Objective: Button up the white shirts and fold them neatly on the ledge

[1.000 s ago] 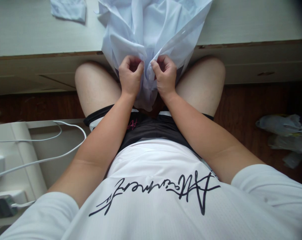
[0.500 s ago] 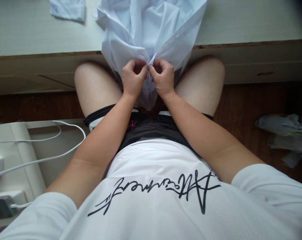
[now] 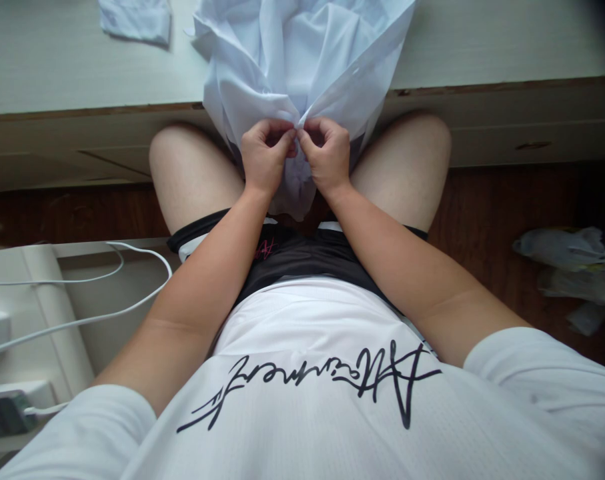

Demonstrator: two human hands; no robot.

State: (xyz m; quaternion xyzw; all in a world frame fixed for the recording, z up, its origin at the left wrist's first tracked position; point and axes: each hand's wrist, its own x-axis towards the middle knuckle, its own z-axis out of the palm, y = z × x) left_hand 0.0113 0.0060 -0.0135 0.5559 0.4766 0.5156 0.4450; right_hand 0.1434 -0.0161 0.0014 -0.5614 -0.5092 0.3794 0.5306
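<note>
- Two hands, ours, bare: left hand [image 3: 265,160] and right hand [image 3: 331,163], tips meeting above the lap, between the knees.
- One pale cloth [image 3: 292,60], loosely bunched: draped over the edge of the table [image 3: 57,77], hanging between our thighs.
- Fingers, both sides: thumb and forefinger closed in a pinch on the cloth edges; whether anything small lies between the tips, we cannot tell.
- Handling, in our judgement: we do best with a shallow grip close to the edges, one side steady while the other makes small shifts, slack left in the hanging part so that its weight does not drag the edges apart.
- One folded cloth [image 3: 135,20], on the table, apart from our hands; no label legible.
- One white shirt [image 3: 277,313], worn: black script [image 3: 307,373], upside down to us, seemingly "Attainment"; we offer that reading with caution.
- One pair of black shorts [image 3: 312,257], worn: small pink script [image 3: 265,249], unreadable to us.
- Brand names elsewhere: none that we can read.
</note>
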